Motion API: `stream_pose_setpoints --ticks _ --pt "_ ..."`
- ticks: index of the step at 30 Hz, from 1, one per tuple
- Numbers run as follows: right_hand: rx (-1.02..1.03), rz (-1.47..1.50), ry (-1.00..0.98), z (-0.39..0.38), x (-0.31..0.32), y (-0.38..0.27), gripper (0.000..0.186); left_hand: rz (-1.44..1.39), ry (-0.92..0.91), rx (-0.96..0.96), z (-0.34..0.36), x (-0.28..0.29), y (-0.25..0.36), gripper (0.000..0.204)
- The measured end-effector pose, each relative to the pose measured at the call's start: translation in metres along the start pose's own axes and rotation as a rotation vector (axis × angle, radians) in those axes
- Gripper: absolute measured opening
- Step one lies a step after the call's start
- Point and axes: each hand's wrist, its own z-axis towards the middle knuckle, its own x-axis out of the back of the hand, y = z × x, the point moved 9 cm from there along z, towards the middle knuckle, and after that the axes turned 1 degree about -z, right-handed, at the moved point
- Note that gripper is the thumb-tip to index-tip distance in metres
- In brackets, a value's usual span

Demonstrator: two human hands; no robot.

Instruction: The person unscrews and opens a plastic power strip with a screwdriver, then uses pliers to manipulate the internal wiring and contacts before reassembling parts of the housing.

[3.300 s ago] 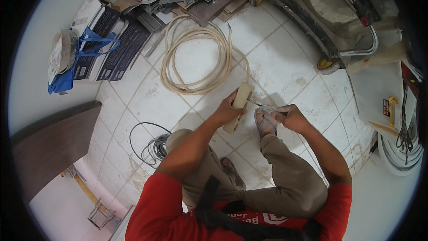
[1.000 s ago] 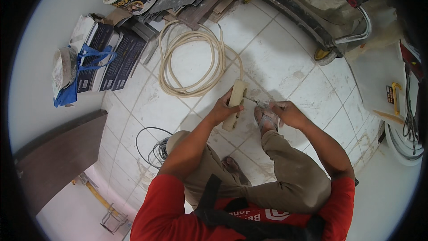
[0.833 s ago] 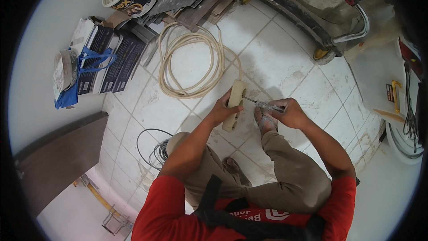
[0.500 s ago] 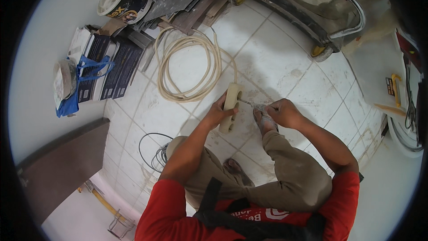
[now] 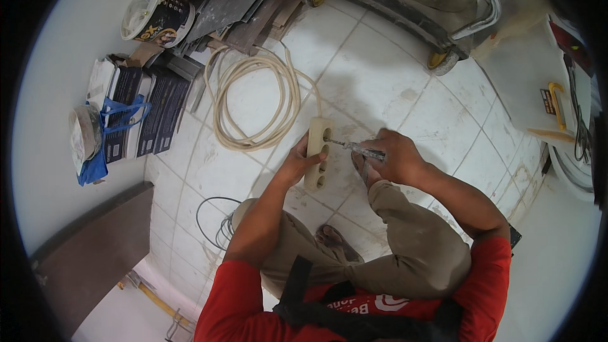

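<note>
White tiles with pale grout and dusty smudges cover the floor (image 5: 386, 79); on its far left stand a bucket (image 5: 166, 25) and dark boxes (image 5: 161, 114). A cream cable (image 5: 294, 98) lies coiled beyond the hands, running to a cream power strip (image 5: 314, 144) held above the tiles, near the middle. The left hand's (image 5: 296, 163) fingers grasp the strip's left side, thumb across its front. The right hand's (image 5: 403, 157) fingers clasp a screwdriver (image 5: 366, 151), its shaft pointing left to the strip's far end.
</note>
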Motion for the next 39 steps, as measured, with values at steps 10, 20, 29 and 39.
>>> stream_pose_setpoints --ticks 10,20,29,39 --pt "-0.091 0.109 -0.125 0.011 -0.015 0.016 0.036 -0.043 -0.033 -0.013 0.004 0.009 -0.014 0.089" --pt "-0.119 0.058 -0.203 0.006 -0.025 0.018 0.038 -0.095 -0.034 -0.004 0.005 -0.001 -0.008 0.09" --pt "-0.149 -0.093 -0.23 0.006 -0.029 0.016 0.032 -0.029 -0.015 0.022 0.007 0.003 -0.012 0.089" --pt "-0.023 -0.129 -0.173 0.008 -0.025 0.008 0.036 -0.054 -0.03 0.007 0.007 0.005 -0.013 0.088"
